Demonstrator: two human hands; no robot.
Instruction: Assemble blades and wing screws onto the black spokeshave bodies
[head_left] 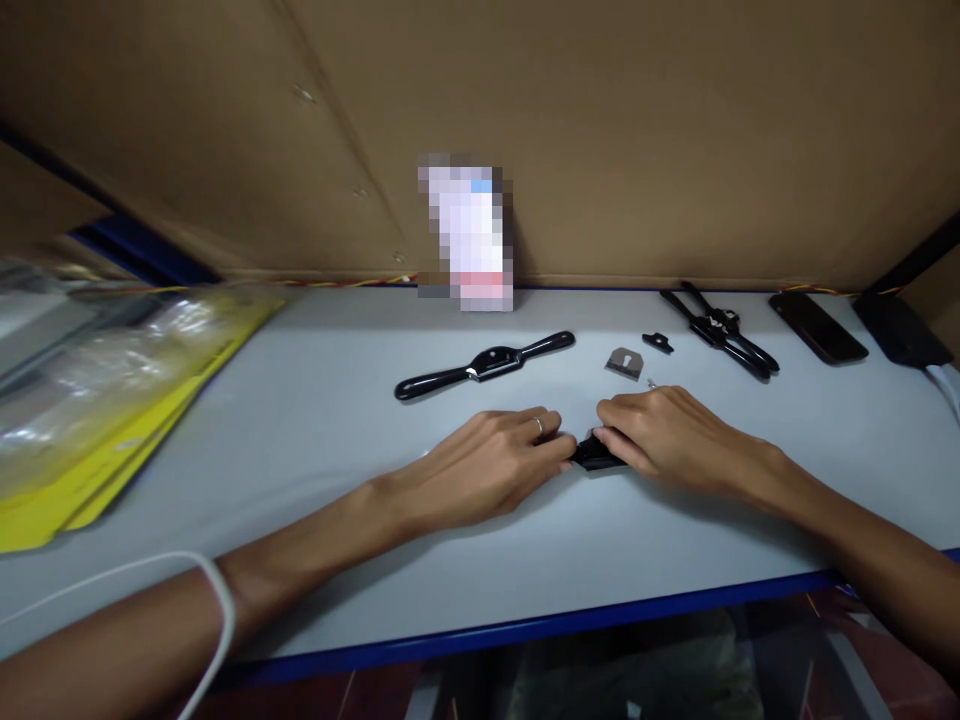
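Note:
Both my hands rest on the white table (315,420) and meet over a small black tool part (596,455). My left hand (491,465), with a ring on one finger, has its fingers curled onto the part's left end. My right hand (664,435) covers its right end with bent fingers. Most of the part is hidden under them. Behind my hands lies a black spokeshave body (484,365) with two handles. A small metal blade (625,362) and a small black clamp piece (658,343) lie further right.
A second black two-handled tool (720,330) lies at the back right, beside a dark phone (817,327) and a black object (900,330). Yellow packets in clear plastic (97,400) crowd the left. A cardboard wall (600,130) rises behind. A white cable (217,610) crosses my left forearm.

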